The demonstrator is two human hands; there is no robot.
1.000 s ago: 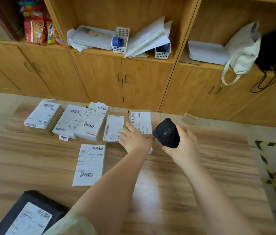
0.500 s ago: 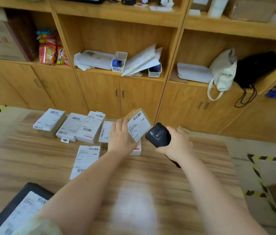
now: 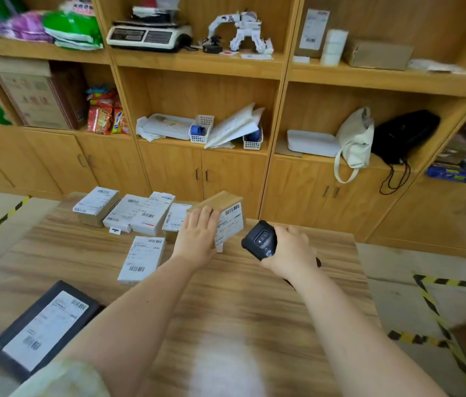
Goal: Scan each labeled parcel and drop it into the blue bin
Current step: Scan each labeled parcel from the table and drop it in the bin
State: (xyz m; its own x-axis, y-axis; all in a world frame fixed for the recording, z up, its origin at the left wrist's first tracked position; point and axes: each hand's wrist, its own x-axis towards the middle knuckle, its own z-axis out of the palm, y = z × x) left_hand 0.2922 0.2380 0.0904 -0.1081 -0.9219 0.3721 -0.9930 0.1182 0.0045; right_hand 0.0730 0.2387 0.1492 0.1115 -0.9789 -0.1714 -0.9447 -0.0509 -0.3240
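Cardboard parcel [image 3: 229, 222] tilted in left hand [image 3: 197, 237], scanner [image 3: 260, 242] beside

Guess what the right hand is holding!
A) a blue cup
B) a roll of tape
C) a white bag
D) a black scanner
D: the right hand is curled round a black scanner, next to the brown parcel that the left hand holds up off the table.
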